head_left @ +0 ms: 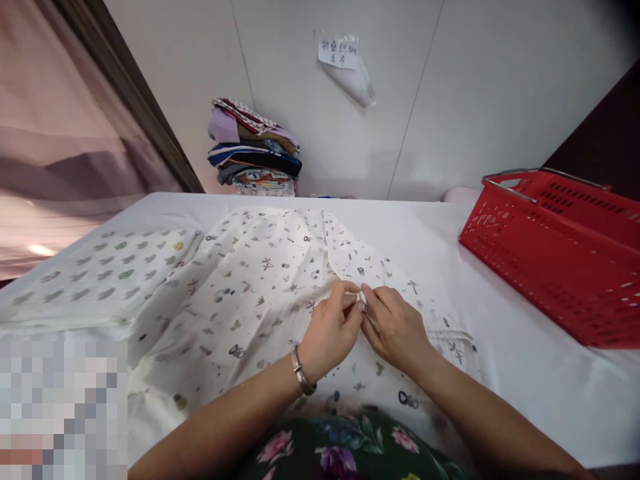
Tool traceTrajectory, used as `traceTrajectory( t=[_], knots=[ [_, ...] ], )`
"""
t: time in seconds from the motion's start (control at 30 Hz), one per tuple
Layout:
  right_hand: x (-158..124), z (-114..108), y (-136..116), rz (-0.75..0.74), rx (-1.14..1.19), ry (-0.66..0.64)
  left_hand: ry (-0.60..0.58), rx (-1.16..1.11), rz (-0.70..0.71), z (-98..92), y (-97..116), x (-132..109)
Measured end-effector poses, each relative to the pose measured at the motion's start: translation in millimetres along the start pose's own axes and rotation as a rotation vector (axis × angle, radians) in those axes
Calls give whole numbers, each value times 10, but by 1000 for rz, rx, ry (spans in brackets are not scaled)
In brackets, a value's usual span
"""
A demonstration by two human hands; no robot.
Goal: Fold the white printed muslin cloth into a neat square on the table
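Note:
A thin white cloth [270, 287] with small plant and animal-like prints lies spread and loosely wrinkled on the table in front of me. Its outline and the edge running down its upper middle look like a garment, but I cannot tell which kind. Over its right half, my left hand [333, 323] and my right hand [395, 323] meet fingertip to fingertip. Both are closed in a pinch on a small white bit that looks like part of this cloth; the fingers hide most of it. A bracelet [301, 373] circles my left wrist.
A folded white cloth with grey prints [110, 273] lies at the left. Behind the table's far edge rises a stack of folded clothes [255, 150]. At the right stands a red plastic basket [545, 247] with metal handles. A paper sign [339, 55] hangs on the wall.

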State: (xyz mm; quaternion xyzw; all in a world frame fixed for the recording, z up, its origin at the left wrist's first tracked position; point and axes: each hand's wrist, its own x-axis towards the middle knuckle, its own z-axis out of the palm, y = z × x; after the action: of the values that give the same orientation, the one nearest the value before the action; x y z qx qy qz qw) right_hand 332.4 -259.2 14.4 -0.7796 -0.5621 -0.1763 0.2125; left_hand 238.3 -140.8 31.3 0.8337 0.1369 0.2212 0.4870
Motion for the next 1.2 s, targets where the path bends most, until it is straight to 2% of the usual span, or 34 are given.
traceTrajectory(
  t=[0.2,0.33,0.43,0.53,0.67,0.8,1.0,1.13,1.2],
  knots=[
    [6,53,20,-7,-25,16,-43,15,14,-10,-9,9],
    [56,5,110,10,123,26,-111,-21,41,-14,-35,21],
    [95,-93,265,119,327,51,-124,11,49,-47,-111,74],
    [105,-205,469,319,468,123,-106,114,31,-126,-252,199],
    [96,-311,756,573,496,330,-50,307,-22,-245,-521,467],
    [108,-357,1002,704,513,547,-25,473,-20,-279,-787,827],
    [106,-391,1173,762,566,643,-15,583,135,-185,-1055,1496],
    [85,-413,1190,762,564,692,-98,661,261,-105,-1221,1880],
    [72,-415,1209,767,531,713,-134,734,276,-76,-1294,2001]
  ],
)
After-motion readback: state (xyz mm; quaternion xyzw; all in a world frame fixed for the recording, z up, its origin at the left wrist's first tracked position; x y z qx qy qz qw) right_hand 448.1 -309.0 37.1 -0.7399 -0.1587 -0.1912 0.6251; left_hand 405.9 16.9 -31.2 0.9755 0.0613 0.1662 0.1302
